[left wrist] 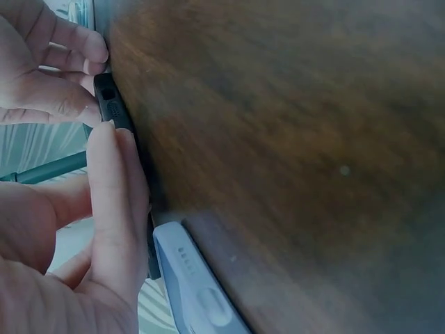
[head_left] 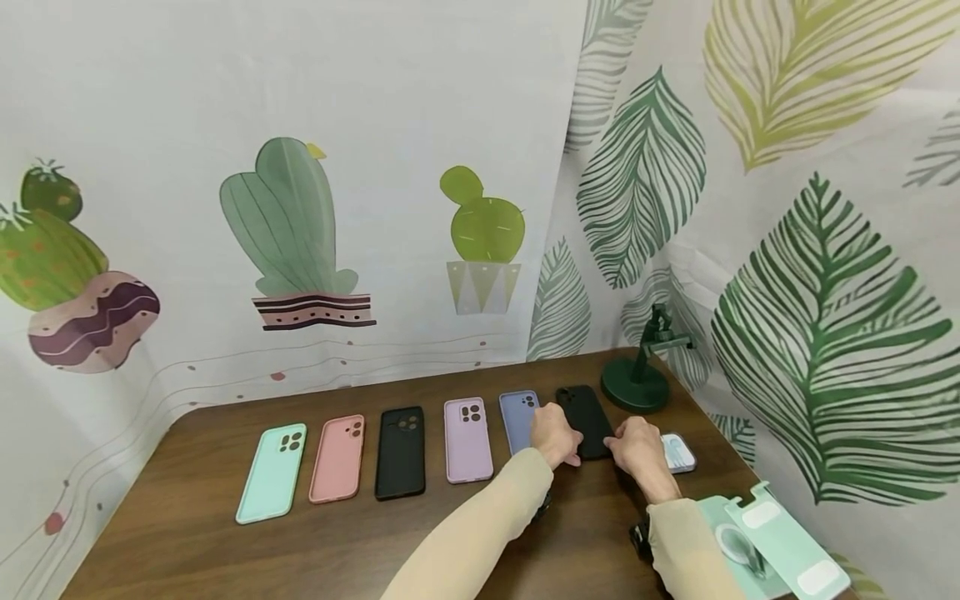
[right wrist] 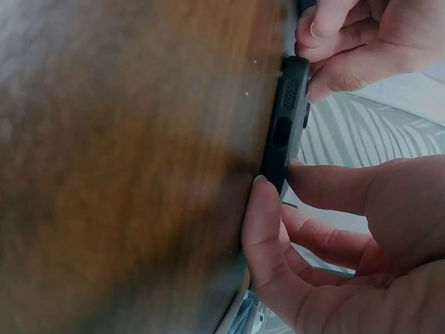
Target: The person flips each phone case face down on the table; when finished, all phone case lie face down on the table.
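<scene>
A black phone case (head_left: 587,414) lies at the right end of a row of cases, with a hand at each of its near corners. My left hand (head_left: 555,433) grips the left corner; in the left wrist view its fingers (left wrist: 115,202) lie along the case's edge. On the other side, my right hand (head_left: 641,454) pinches the right corner, thumb above and a finger at the lower edge in the right wrist view. The end with its port opening (right wrist: 281,132) shows between the hands. Just left of my left hand is a blue phone case (head_left: 517,421).
Farther left lie a purple case (head_left: 468,442), another black case (head_left: 400,454), a pink case (head_left: 336,460) and a mint case (head_left: 272,475). A green stand (head_left: 636,385) is behind my right hand. At right are a light-patterned phone-like item (head_left: 678,453) and a mint-coloured holder (head_left: 787,542).
</scene>
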### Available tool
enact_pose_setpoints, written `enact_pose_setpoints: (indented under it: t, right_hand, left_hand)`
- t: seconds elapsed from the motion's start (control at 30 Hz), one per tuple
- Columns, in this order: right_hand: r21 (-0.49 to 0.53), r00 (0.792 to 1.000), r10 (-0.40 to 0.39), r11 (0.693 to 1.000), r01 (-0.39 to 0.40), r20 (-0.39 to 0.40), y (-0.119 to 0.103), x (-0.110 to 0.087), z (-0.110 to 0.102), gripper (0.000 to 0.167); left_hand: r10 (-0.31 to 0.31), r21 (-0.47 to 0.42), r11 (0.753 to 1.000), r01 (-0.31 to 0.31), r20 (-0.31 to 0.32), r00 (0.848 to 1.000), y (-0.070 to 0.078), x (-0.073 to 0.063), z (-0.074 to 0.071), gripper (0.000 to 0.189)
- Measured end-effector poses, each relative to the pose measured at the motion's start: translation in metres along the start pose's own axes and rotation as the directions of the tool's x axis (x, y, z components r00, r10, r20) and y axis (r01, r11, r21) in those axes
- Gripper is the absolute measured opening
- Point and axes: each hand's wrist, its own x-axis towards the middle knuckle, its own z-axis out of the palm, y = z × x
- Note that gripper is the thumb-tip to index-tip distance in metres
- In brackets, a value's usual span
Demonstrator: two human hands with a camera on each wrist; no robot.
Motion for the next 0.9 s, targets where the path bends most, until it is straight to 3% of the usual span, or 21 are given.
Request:
enact_pose_setpoints:
  t: [0.1, 0.2, 0.33, 0.57, 0.8, 0.9]
  right_hand:
    - [-0.001, 1.0, 0.001, 1.0, -0.001, -0.008, 0.0, 0.001, 0.001, 0.026]
    - [-0.001, 1.0, 0.004, 1.0, -0.004, -0.006, 0.002, 0.003, 0.002, 0.027]
    - [0.018, 1.0, 0.009, 1.0, -0.009, -0.017, 0.004, 0.005, 0.002, 0.029]
    - [0.052, 0.991, -0.028, 0.998, 0.036, -0.134, 0.013, 0.013, 0.012, 0.027]
    - [0.096, 0.987, -0.083, 0.991, 0.096, -0.137, -0.017, -0.017, 0.002, 0.028]
    - [0.094, 0.984, -0.111, 0.988, 0.125, -0.138, -0.026, -0.024, 0.005, 0.027]
  left_hand:
    - [-0.014, 0.006, 1.0, 0.014, 0.015, 1.0, -0.003, 0.004, 0.004, 0.025]
    - [-0.014, -0.015, 1.0, 0.014, 0.028, 1.0, 0.001, -0.001, 0.0, 0.024]
    - [0.0, -0.065, 0.998, 0.002, 0.033, 0.999, 0.011, -0.014, -0.016, 0.022]
    - [0.054, -0.192, 0.981, -0.037, 0.084, 0.995, 0.022, -0.032, -0.04, 0.019]
    - [0.081, -0.229, 0.972, -0.059, 0.089, 0.993, 0.017, -0.037, -0.058, 0.013]
    - [0.124, -0.218, 0.97, -0.107, 0.065, 0.99, 0.007, -0.036, -0.062, 0.011]
